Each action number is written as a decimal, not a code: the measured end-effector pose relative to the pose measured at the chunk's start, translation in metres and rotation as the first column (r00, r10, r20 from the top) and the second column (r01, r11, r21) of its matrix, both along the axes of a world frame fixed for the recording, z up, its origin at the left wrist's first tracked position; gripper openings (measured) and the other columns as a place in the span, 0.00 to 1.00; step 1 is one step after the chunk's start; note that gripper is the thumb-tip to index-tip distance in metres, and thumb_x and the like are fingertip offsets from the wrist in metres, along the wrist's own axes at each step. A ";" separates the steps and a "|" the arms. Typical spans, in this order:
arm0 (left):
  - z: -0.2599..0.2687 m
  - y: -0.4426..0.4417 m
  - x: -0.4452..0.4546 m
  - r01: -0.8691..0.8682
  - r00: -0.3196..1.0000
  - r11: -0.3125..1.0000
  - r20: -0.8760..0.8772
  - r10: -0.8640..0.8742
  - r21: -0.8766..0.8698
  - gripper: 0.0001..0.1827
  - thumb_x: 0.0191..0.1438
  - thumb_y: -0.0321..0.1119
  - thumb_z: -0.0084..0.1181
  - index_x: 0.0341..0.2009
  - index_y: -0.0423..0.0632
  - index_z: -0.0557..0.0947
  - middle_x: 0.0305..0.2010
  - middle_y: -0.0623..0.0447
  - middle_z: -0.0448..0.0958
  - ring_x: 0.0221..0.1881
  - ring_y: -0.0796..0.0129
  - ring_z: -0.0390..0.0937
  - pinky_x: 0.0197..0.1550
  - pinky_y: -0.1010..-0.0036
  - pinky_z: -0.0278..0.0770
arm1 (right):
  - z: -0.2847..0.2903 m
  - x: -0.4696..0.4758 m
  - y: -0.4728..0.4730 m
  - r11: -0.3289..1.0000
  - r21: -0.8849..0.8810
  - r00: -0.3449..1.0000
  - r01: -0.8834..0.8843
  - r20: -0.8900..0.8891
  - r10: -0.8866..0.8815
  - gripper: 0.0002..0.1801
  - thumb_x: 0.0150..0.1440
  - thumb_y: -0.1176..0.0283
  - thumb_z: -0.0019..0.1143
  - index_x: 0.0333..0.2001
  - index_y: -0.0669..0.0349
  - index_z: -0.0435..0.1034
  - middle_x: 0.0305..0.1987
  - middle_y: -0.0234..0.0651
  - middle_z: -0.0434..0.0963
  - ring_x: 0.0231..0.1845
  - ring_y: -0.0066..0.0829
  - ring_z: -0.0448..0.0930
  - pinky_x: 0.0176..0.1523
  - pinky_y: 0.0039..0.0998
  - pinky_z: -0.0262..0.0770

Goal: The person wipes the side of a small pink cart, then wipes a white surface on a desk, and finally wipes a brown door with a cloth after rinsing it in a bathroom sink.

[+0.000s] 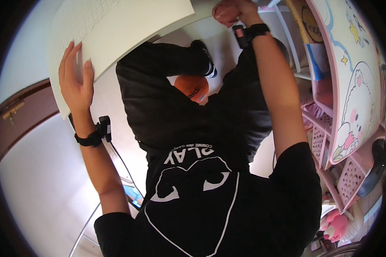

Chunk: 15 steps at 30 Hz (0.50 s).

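Observation:
My left hand (75, 77) rests on the edge of a white tabletop (141, 29), fingers apart and nothing held. At the top of the view, beyond the table's right corner, my right hand (246, 13) is closed on a crumpled reddish cloth-like bundle (225, 13). What exactly the bundle is cannot be made out, and part of that hand is cut off by the dark picture rim. Each wrist wears a black strap with a small box on it.
An orange ball (193, 88) with lettering lies on the floor between my legs. Along the right stands a pink-edged panel with cartoon prints (357, 106), beside pink perforated baskets (353, 175). A pink plush toy (335, 226) sits at lower right. A black cable (124, 162) hangs from the left wrist box.

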<state>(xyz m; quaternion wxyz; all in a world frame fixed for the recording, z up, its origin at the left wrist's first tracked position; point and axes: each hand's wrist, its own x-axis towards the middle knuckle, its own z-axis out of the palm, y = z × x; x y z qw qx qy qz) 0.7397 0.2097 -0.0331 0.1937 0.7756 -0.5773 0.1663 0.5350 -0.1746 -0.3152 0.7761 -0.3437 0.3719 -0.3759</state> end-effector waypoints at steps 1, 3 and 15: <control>0.002 -0.002 0.001 -0.004 1.000 1.000 0.003 0.004 0.007 0.20 0.58 0.36 0.54 0.54 0.45 0.80 0.62 0.42 0.74 0.64 0.48 0.70 0.65 0.61 0.65 | -0.001 0.011 0.002 0.984 -0.172 0.999 0.044 -0.006 -0.046 0.03 0.59 0.76 0.55 0.35 0.63 0.72 0.28 0.34 0.74 0.27 0.33 0.74 0.35 0.30 0.76; 0.002 0.000 0.002 -0.015 1.000 1.000 -0.024 0.015 -0.010 0.20 0.57 0.36 0.55 0.54 0.46 0.80 0.62 0.42 0.74 0.64 0.49 0.70 0.65 0.61 0.65 | -0.004 0.034 0.011 0.864 -0.488 0.990 0.128 0.015 -0.138 0.03 0.58 0.76 0.55 0.33 0.62 0.69 0.27 0.33 0.67 0.26 0.34 0.68 0.33 0.33 0.72; -0.008 -0.030 0.002 0.102 0.994 0.994 0.039 -0.100 -0.047 0.22 0.58 0.40 0.55 0.57 0.51 0.80 0.65 0.47 0.73 0.64 0.51 0.70 0.65 0.62 0.66 | -0.086 0.139 0.108 -0.014 -0.785 0.761 -0.619 -0.595 -0.259 0.18 0.62 0.56 0.53 0.47 0.57 0.76 0.47 0.41 0.82 0.48 0.43 0.80 0.53 0.50 0.73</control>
